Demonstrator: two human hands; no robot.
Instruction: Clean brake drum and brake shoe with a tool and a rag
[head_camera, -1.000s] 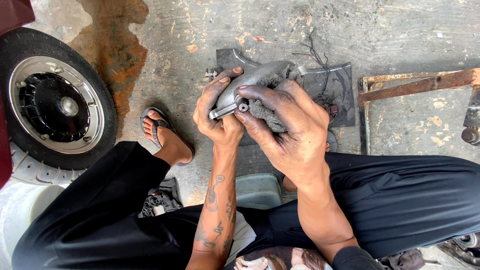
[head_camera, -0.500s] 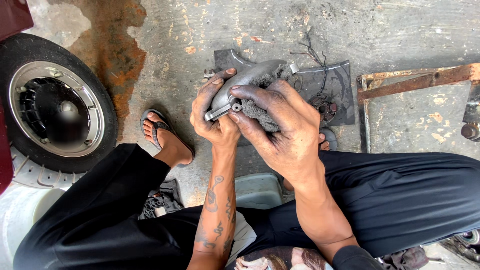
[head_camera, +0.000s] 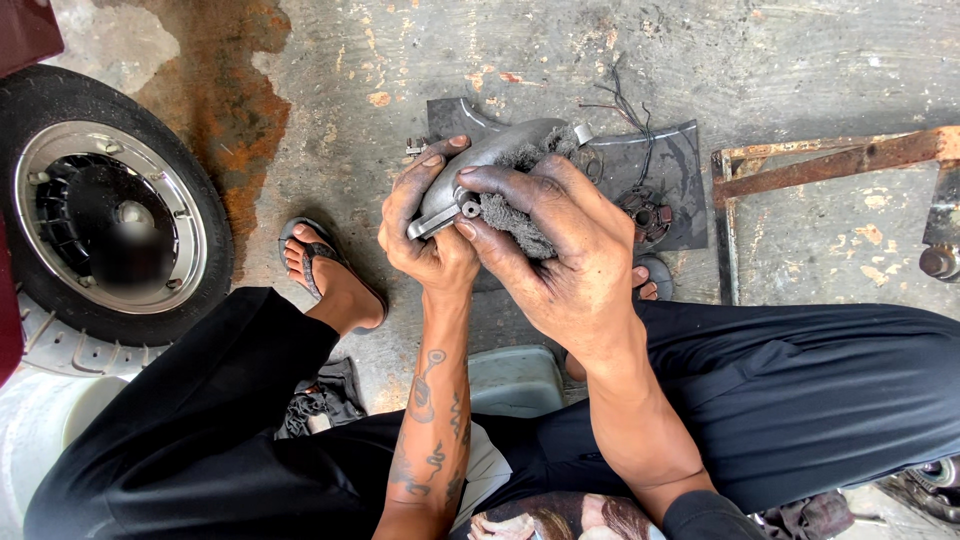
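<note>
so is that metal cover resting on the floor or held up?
Held up: the left hand grips the metal cover clear of the floor, and the right hand presses steel wool on it.

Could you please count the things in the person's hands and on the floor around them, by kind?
Metal casings: 1, the casing held in the left hand
Steel wool pads: 1, the wool under the right hand
Wheels: 1, the wheel
Mats: 1, the mat
Rusty frames: 1, the frame
Total: 5
</note>
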